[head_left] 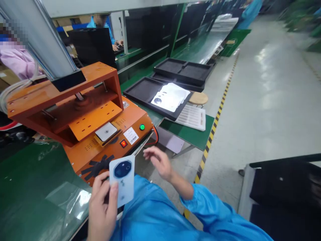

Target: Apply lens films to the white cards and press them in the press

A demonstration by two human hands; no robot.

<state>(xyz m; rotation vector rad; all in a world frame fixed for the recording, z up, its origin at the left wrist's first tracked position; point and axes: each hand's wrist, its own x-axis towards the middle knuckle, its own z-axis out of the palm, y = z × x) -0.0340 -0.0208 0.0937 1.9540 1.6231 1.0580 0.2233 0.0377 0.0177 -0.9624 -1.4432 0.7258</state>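
Observation:
In my left hand [104, 201] I hold a white phone back cover [125, 187] upright, thumb on its front face and fingers behind. A large dark round camera area fills its upper part. My right hand [159, 161] hangs in the air to the right, empty, its fingers loosely bent and apart. Beyond the cover stands an orange press machine [140, 115]. On its bed lies a light flat piece [106, 131] with a small dark mark in the middle. Several white covers [173, 95] lie fanned out in a black tray [140, 87] to the right of the press.
More black trays [184, 68] are stacked behind. A white slotted tray [194, 117] lies on a low green surface [209, 127] beside a round wooden stool [199, 98]. A black-topped cart [281, 187] stands at right. Co-workers sit or stand across the line.

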